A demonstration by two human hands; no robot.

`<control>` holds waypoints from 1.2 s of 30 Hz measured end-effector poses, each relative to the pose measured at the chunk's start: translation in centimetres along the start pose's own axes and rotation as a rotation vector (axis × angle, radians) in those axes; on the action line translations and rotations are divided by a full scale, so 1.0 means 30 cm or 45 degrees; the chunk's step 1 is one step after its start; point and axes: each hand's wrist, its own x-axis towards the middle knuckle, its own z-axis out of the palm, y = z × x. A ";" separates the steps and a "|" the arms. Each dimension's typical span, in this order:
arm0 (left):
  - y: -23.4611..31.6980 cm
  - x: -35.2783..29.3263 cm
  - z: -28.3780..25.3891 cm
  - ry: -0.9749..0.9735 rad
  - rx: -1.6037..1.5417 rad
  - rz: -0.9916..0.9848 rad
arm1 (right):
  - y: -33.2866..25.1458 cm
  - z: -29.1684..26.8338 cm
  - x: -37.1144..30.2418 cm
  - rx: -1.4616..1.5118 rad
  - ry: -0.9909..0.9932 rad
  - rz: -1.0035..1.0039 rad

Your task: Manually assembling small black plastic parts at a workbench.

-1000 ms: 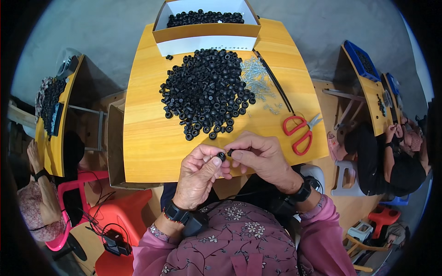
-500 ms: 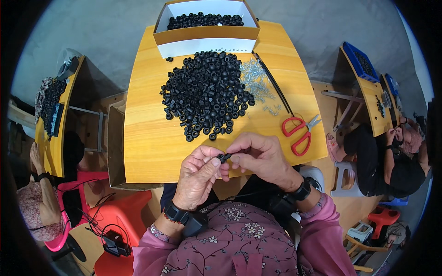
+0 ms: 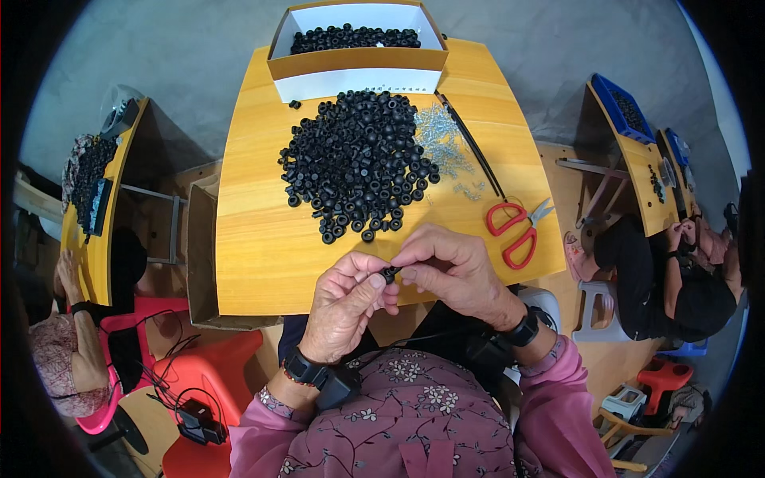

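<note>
Over the near edge of the table, my left hand pinches a small round black rubber-like cap between thumb and fingers. Close against it, my right hand is closed in a pinch on the cap's right side; a dark tip shows at its fingertips, too small to name. Beyond my hands lies a heap of similar black caps. Small silvery screws are scattered along the heap's right side. Red-handled scissors rest at the right, their blades pointing away to the right.
A white and brown box holding more black caps stands at the table's far end. Thin black rods lie right of the screws. Red stool with cables is at lower left. Other people sit at side tables left and right.
The cap between my fingers has turned slightly, and my right fingertips have shifted a little. My hands stay in nearly the same place.
</note>
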 end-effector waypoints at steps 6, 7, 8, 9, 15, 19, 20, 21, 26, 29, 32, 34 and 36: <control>0.006 -0.003 -0.001 -0.019 0.021 -0.008 | -0.006 -0.009 0.012 -0.223 -0.028 -0.215; 0.006 -0.002 0.001 -0.021 0.020 -0.008 | -0.006 -0.011 0.014 -0.283 -0.044 -0.285; 0.006 -0.001 0.006 0.013 0.031 -0.013 | -0.007 -0.012 0.015 -0.285 -0.043 -0.285; 0.006 0.000 0.009 0.046 0.042 -0.017 | -0.009 -0.013 0.016 -0.319 -0.047 -0.310; 0.010 -0.004 0.008 0.063 0.071 -0.026 | -0.029 -0.011 0.018 -0.380 -0.057 -0.309; 0.015 -0.005 0.012 0.057 0.066 -0.027 | -0.028 -0.008 0.022 -0.393 -0.054 -0.335; 0.014 -0.005 0.011 0.056 0.062 -0.031 | -0.027 -0.007 0.022 -0.394 -0.056 -0.336; 0.013 -0.005 0.010 0.056 0.058 -0.035 | -0.026 -0.006 0.022 -0.400 -0.059 -0.334; 0.013 -0.004 0.008 0.072 0.064 -0.049 | -0.034 -0.005 0.021 -0.401 -0.086 -0.313; 0.013 -0.006 0.004 0.064 0.075 -0.055 | -0.039 -0.007 0.018 -0.411 -0.103 -0.305; 0.018 -0.009 -0.008 0.013 0.032 -0.099 | -0.035 -0.017 0.016 -0.422 -0.140 -0.322; 0.015 -0.007 -0.016 -0.036 -0.017 -0.134 | -0.036 -0.021 0.017 -0.433 -0.160 -0.336; 0.009 -0.005 -0.023 -0.045 -0.066 -0.128 | -0.034 -0.026 0.019 -0.453 -0.181 -0.330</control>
